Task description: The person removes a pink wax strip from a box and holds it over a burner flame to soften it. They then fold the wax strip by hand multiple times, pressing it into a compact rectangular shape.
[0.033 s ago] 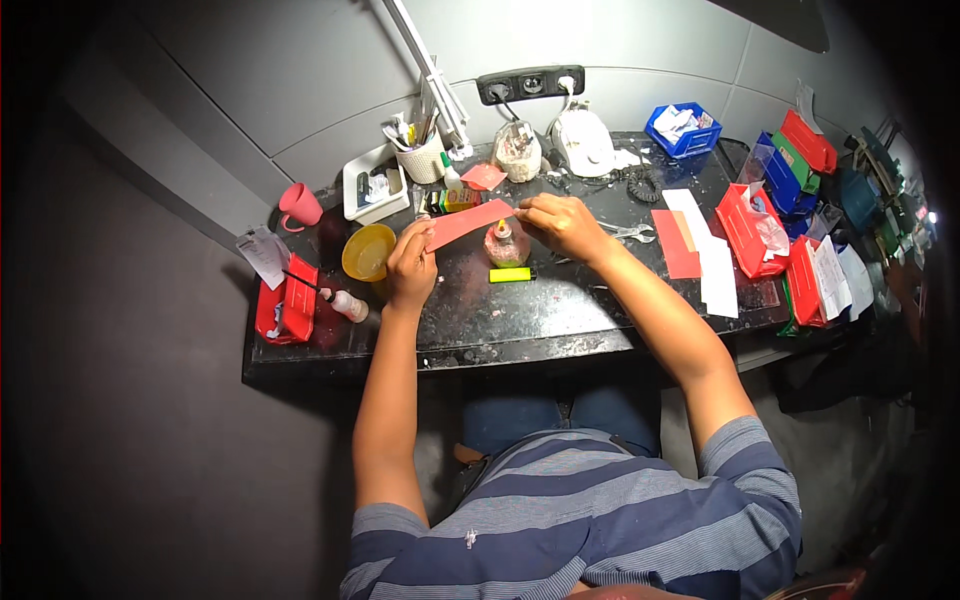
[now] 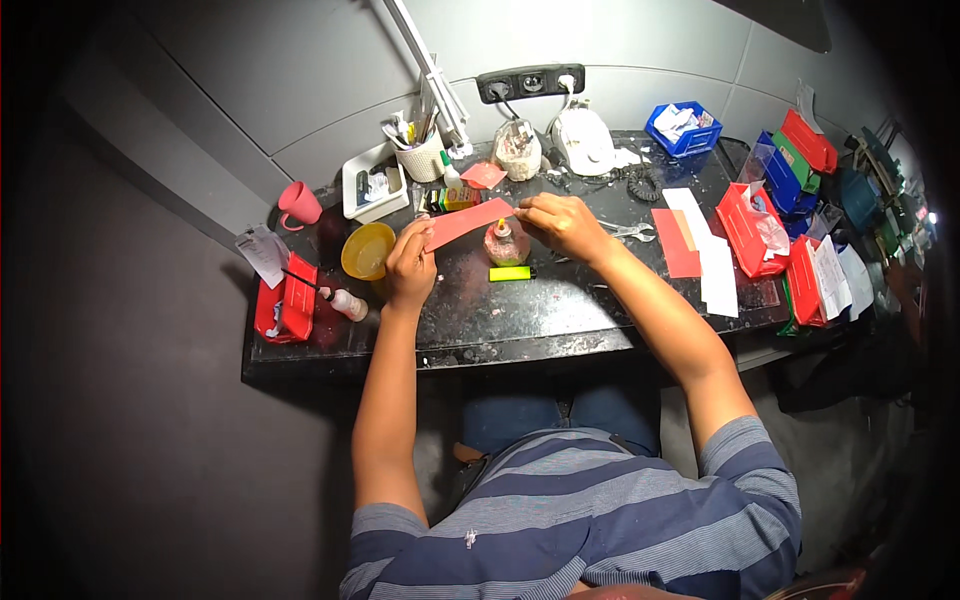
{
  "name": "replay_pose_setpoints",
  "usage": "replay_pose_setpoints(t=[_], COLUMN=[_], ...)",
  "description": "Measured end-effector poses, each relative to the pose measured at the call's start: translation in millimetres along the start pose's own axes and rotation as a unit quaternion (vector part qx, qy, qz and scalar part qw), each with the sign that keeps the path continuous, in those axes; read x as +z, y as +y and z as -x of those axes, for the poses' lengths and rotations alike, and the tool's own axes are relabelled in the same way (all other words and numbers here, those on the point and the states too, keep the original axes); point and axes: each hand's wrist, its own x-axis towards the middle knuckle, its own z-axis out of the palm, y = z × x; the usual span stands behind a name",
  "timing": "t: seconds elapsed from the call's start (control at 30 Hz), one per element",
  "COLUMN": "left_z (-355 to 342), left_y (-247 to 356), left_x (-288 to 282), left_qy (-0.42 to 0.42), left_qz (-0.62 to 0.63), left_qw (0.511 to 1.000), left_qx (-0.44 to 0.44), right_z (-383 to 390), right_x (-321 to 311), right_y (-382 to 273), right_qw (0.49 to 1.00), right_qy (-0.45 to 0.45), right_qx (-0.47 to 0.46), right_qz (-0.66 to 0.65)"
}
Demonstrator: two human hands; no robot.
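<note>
Pink sheet (image 2: pixel 468 223), clamped at opposite ends by left grip (image 2: pixel 410 260) and right grip (image 2: pixel 560 222) near a lit burner (image 2: pixel 506 246) (apparently the warming step), likely requires steady, even heating.

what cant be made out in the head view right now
All in the head view:
- Underside of the pink sheet: turned away from the camera.
- How the right hand meets the sheet's tip: too small to tell.
- Rest of the dark panel: cut off by the upper edge.
- Most of the jeans: hidden by the shirt and the table.
</note>
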Motion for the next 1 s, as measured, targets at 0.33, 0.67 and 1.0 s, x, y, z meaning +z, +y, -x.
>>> replay_pose_setpoints(t=[0.33, 0.67, 1.0], left_z=[-3, -11, -10], left_y=[2, 13, 83], left_x=[18, 20, -31], left_qy=[-0.020, -0.019, -0.042], left_qz=[0.031, 0.043, 0.342], left_qw=[0.999, 0.999, 0.862], left_qx=[0.006, -0.016, -0.373], right_z=[12, 11, -13], right_x=[-16, -30, -73], right_y=[2, -4, -61], right_qw=[0.999, 0.999, 0.826], right_qy=[0.017, 0.028, 0.051], right_qx=[-0.009, 0.004, 0.424], right_qz=[0.030, 0.034, -0.367])
